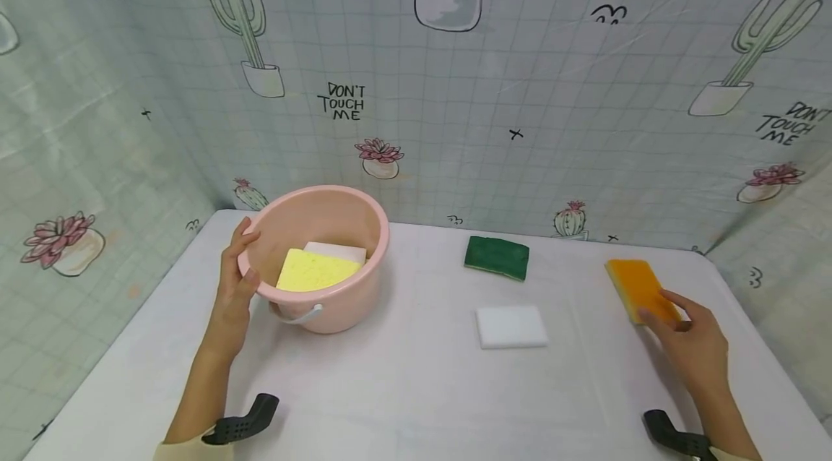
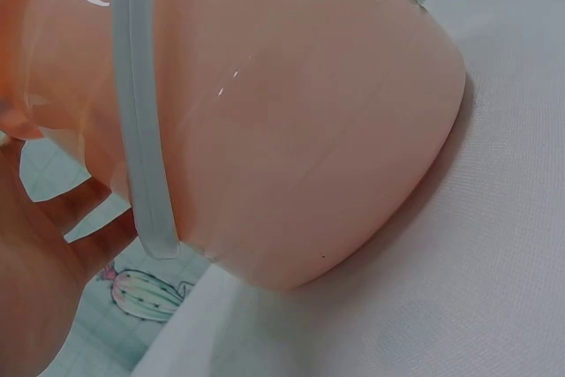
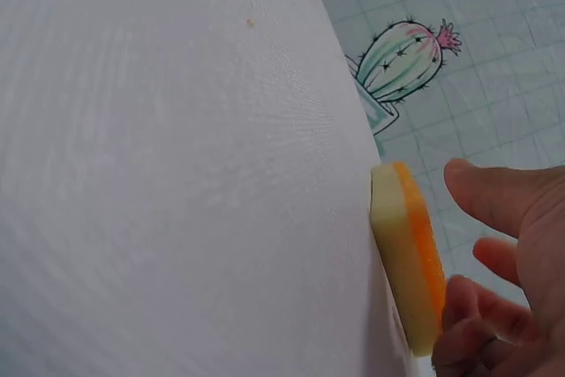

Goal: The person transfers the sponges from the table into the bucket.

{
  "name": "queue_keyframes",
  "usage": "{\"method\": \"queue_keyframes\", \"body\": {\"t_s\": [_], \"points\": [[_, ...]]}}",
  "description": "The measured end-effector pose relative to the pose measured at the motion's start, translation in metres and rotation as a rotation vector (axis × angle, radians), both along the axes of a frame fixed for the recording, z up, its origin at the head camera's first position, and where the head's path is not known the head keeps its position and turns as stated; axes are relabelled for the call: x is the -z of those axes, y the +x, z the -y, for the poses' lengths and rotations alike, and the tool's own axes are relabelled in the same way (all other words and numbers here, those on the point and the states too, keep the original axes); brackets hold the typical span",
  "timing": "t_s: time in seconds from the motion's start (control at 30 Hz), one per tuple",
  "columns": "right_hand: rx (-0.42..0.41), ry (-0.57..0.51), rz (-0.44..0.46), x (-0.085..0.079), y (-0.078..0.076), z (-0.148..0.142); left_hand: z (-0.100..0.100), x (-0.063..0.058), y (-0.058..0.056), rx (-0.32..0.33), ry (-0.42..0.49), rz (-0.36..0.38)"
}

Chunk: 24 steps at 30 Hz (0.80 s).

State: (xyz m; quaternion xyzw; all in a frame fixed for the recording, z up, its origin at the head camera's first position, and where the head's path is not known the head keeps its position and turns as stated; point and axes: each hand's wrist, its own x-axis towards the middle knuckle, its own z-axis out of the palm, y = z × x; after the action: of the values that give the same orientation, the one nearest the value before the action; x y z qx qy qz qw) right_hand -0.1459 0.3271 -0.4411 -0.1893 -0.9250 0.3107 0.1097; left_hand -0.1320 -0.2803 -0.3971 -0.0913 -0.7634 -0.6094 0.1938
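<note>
My left hand (image 1: 235,269) grips the left rim of a pink bucket (image 1: 344,306), thumb over the rim; the bucket's pale handle (image 2: 141,112) hangs down its side. Inside the bucket lie a yellow sponge (image 1: 317,270) and a white block (image 1: 336,251) partly hidden behind it. On the right, my right hand (image 1: 698,345) is at the near end of an orange-topped sponge (image 1: 640,287) with a pale yellow underside. In the right wrist view the thumb stands apart from this sponge, and the bent fingers (image 3: 472,306) are close beside it; contact is unclear.
A dark green scouring pad (image 1: 497,257) lies towards the back of the white table (image 1: 416,396). Nearer, between bucket and orange sponge, is a white rectangular sponge (image 1: 511,326). A cactus-printed curtain (image 1: 455,107) rises behind the table and at both sides.
</note>
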Motion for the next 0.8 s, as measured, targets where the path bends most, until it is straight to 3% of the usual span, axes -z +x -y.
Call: {"method": "queue_keyframes", "body": {"t_s": [0.37,0.8], "points": [[0.047,-0.092,0.062,0.01,-0.003,-0.006,0.0,0.0,0.0,0.014,0.012,-0.007],[0.092,-0.126,0.059,0.018,-0.004,-0.004,0.0,0.0,0.001,-0.012,-0.025,0.006]]}}
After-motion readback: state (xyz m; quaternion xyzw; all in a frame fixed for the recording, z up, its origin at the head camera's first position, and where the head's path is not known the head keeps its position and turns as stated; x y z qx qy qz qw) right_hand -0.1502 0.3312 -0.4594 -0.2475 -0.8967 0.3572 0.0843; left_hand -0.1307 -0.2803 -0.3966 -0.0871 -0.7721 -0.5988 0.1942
